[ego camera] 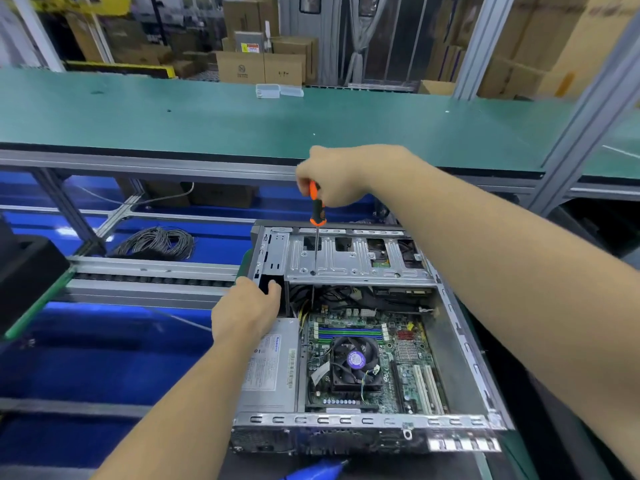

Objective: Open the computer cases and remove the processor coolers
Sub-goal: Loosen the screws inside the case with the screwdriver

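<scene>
An open computer case [460, 355] lies flat in front of me with its lid off. Inside, the black processor cooler [356, 363] with a purple fan label sits on the green motherboard [410, 355]. My right hand [337, 174] grips an orange and black screwdriver [317, 216] held upright. Its tip rests on a screw in the silver drive cage [356, 261] at the case's far end. My left hand [247, 310] holds the case's left wall beside the drive cage, fingers curled over the edge.
A grey power supply [272, 372] fills the case's left side. A coil of grey cable [156, 242] lies on the blue surface to the left. A green bench [207, 116] runs across behind, with cardboard boxes [259, 67] beyond. A blue tool [318, 469] shows at the bottom edge.
</scene>
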Motion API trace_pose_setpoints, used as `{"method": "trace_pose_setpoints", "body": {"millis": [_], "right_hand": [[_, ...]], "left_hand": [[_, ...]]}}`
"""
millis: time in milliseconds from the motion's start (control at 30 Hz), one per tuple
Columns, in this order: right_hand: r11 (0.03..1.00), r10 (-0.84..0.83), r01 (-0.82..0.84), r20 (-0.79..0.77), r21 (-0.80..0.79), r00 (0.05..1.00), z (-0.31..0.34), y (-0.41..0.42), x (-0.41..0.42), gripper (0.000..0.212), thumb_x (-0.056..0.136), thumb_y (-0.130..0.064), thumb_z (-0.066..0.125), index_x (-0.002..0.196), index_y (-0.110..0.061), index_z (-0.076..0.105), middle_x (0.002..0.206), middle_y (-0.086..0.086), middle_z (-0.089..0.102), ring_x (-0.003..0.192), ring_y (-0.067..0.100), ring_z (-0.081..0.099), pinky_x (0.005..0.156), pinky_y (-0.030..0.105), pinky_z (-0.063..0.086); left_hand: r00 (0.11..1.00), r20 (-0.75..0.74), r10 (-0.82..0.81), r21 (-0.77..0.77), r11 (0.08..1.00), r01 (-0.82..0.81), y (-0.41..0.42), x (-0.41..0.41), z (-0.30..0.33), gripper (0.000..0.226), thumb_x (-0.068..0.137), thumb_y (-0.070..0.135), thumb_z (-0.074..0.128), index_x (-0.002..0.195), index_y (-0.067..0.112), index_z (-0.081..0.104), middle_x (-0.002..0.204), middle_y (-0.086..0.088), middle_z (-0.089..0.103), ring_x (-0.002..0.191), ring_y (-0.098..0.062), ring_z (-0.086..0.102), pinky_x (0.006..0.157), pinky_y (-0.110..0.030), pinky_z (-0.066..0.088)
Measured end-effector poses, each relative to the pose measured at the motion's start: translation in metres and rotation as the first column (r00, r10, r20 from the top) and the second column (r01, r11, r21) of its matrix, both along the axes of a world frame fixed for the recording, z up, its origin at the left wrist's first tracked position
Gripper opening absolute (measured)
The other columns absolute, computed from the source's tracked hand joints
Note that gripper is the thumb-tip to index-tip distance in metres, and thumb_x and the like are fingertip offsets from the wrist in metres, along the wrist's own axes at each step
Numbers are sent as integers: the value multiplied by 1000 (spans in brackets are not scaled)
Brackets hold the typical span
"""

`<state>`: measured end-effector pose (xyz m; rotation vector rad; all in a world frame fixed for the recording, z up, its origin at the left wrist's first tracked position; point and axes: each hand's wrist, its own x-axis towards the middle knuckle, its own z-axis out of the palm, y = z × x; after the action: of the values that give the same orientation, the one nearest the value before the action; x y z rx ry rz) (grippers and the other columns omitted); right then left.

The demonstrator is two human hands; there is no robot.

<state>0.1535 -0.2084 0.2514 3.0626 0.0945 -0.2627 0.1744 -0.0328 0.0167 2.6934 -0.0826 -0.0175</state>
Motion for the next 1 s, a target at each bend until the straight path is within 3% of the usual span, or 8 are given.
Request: {"method": "trace_pose_setpoints", "body": {"millis": [167, 267, 433, 533, 633, 733, 900, 1000], "right_hand": [[981, -141, 163, 201, -100, 969, -14, 15, 1, 51, 101, -53, 44, 125, -9, 53, 123, 13, 57, 108, 36, 56, 75, 39, 40], [999, -32, 32, 56, -11, 998, -6, 9, 2, 25, 99, -33, 56, 117, -16, 54, 114, 8, 61, 87, 29, 60, 71, 37, 45], [994, -65, 70, 69, -86, 996, 1, 6, 1, 44, 98, -51, 54, 81, -10, 53, 67, 3, 55, 35, 12, 54, 49, 31, 45], [999, -14, 13, -21, -31, 1000, -2, 3, 4, 23, 94, -38, 61, 104, -19, 53, 96, 3, 60, 60, 24, 67, 63, 40, 56], [992, -18, 26, 67, -126, 998, -1, 4, 5, 39, 97, -52, 54, 93, -13, 54, 79, 1, 56, 53, 18, 57, 51, 32, 43], [999, 37, -37, 23, -14, 999, 0, 2, 10, 12, 95, -29, 58, 100, -17, 59, 91, 1, 62, 62, 25, 67, 63, 38, 56], [998, -46, 48, 36, -41, 998, -1, 5, 13, 49, 96, -56, 53, 85, -8, 60, 73, 8, 65, 47, 24, 66, 64, 36, 57], [999, 33, -33, -2, -3, 999, -2, 3, 15, 18, 95, -33, 60, 101, -16, 61, 93, 7, 68, 69, 26, 70, 65, 37, 56]], "left_hand": [[1000, 8, -22, 6, 1000, 22, 0, 0, 0, 50, 92, 62, 34, 96, 13, 45, 71, 3, 45, 70, -25, 52, 65, -35, 42], [1000, 12, -16, -2, 1000, 16, 0, 1, -2, 50, 92, 61, 35, 95, 13, 46, 68, 4, 46, 61, -20, 48, 62, -34, 41], [1000, 15, -10, -8, 1000, 11, -1, 1, -1, 50, 92, 61, 36, 95, 13, 45, 68, 4, 47, 60, -20, 47, 60, -33, 40], [1000, 15, -12, -9, 1000, 12, 0, 1, -1, 49, 92, 61, 35, 96, 13, 44, 68, 4, 46, 61, -20, 48, 60, -33, 39], [1000, 15, -12, -4, 1000, 12, 0, 0, 0, 49, 93, 61, 36, 96, 13, 44, 68, 4, 45, 63, -20, 49, 61, -33, 40], [1000, 17, -9, -14, 1000, 9, 0, -1, 1, 51, 93, 61, 35, 97, 12, 48, 69, 3, 47, 59, -17, 44, 61, -34, 39], [1000, 8, -23, -4, 1000, 23, 0, -2, 2, 51, 95, 60, 34, 97, 11, 48, 70, 2, 48, 66, -22, 53, 62, -34, 41], [1000, 4, -24, -10, 1000, 24, 0, -2, 3, 50, 95, 60, 35, 97, 11, 49, 73, 1, 51, 68, -24, 54, 63, -34, 41]]}}
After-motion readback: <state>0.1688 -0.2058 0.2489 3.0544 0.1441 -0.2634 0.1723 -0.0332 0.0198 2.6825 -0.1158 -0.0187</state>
